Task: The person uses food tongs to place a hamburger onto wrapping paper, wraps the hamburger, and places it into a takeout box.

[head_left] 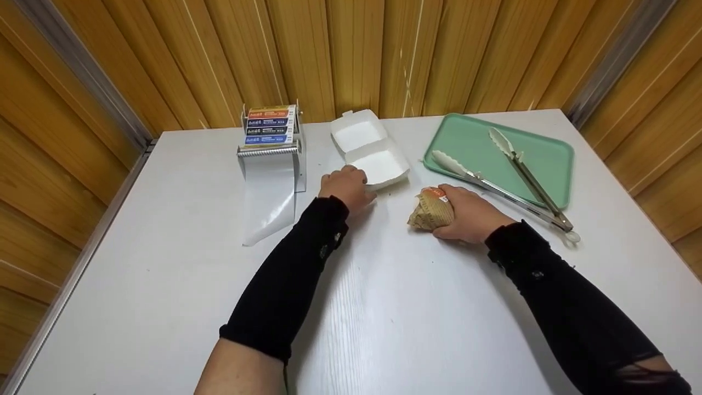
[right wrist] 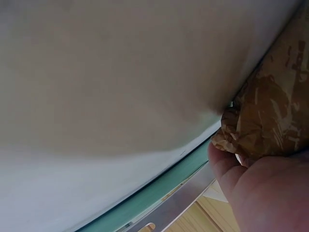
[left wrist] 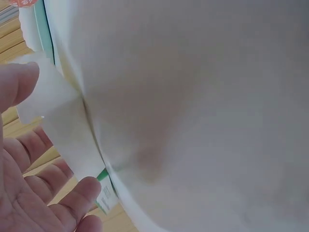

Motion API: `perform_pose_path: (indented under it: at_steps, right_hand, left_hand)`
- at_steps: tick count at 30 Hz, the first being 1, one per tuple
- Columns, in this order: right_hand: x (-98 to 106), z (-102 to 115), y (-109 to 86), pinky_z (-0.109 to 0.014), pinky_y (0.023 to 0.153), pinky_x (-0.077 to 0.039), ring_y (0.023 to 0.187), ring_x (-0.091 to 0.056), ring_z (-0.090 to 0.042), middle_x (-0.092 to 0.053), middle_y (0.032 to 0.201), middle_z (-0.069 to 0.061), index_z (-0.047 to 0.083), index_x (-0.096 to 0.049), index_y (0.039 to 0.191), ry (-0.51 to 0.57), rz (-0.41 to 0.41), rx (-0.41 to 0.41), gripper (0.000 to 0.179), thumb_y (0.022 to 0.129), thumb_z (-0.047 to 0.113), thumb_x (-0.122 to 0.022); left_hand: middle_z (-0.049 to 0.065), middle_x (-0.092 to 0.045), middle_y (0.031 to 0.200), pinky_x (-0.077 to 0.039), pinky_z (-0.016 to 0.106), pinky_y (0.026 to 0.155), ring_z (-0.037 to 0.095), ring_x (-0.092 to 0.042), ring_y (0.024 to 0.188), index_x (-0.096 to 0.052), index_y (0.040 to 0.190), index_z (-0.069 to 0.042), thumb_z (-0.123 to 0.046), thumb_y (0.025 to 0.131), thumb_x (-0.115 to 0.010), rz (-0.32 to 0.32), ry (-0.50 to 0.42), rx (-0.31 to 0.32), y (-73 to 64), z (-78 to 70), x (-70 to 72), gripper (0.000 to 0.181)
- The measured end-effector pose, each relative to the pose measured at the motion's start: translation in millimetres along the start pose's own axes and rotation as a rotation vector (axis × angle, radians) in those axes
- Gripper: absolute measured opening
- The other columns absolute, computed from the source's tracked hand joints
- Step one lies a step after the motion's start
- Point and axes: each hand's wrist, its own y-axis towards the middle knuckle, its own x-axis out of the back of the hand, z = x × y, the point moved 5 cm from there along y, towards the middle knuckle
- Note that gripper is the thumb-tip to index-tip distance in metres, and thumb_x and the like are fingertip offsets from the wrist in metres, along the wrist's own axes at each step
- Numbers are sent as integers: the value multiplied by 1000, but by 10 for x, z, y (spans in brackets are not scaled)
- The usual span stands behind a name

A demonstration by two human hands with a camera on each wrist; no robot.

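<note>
Brown paper-wrapped bundle (head_left: 430,213) observed in the grasp of the right hand (head_left: 471,216), near the white box (head_left: 384,166). Left hand (head_left: 345,186) lies at the box's near edge, fingers relaxed; contact uncertain. Gentle, even pressure would likely avoid crushing.

Between the left hand (head_left: 345,189) and the package (head_left: 431,211) in the right hand (head_left: 470,215), a strip of table (head_left: 392,214) leaves room to pass; just beyond the left hand a box (head_left: 381,164) blocks the way, left of that hand a dispenser (head_left: 269,148), and past the right hand tongs (head_left: 510,196) on a tray (head_left: 466,137)
</note>
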Motion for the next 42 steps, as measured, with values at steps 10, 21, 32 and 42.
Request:
perform_pose_path:
  at_steps: [10, 21, 32, 42]
  right_hand:
    - [-10, -6, 7, -62, 121, -36, 142, -46, -42, -45, 158, -24, 1, -24, 165, 3, -5, -6, 108, 82, 31, -86]
    - [5, -6, 5, -58, 115, -41, 132, -51, -37, -51, 150, -22, 0, -27, 163, 3, -17, 10, 105, 81, 31, -85]
    - [7, -3, 14, -59, 114, -42, 131, -51, -37, -53, 147, -20, 2, -31, 162, 4, -23, 17, 102, 80, 29, -84]
    - [0, 3, 13, -61, 117, -40, 136, -49, -40, -49, 153, -23, 1, -26, 163, 1, -8, 8, 105, 81, 31, -85]
  left_hand:
    - [6, -64, 139, -42, 52, 110, 34, -59, 128, -77, 121, -18, -34, 102, -65, -8, 1, -50, -93, 127, 11, 28]
    - [5, -69, 133, -42, 52, 112, 23, -59, 132, -80, 111, -15, -17, 101, -63, -46, 1, -136, -333, 184, 55, 20]
    - [10, -73, 121, -52, 45, 105, 28, -68, 114, -76, 93, -7, -4, 92, -67, -56, 34, -249, -501, 189, 37, 9]
    - [7, -72, 118, -46, 46, 115, 31, -66, 121, -73, 82, -9, -12, 86, -75, 24, -83, -258, -645, 217, 5, 5]
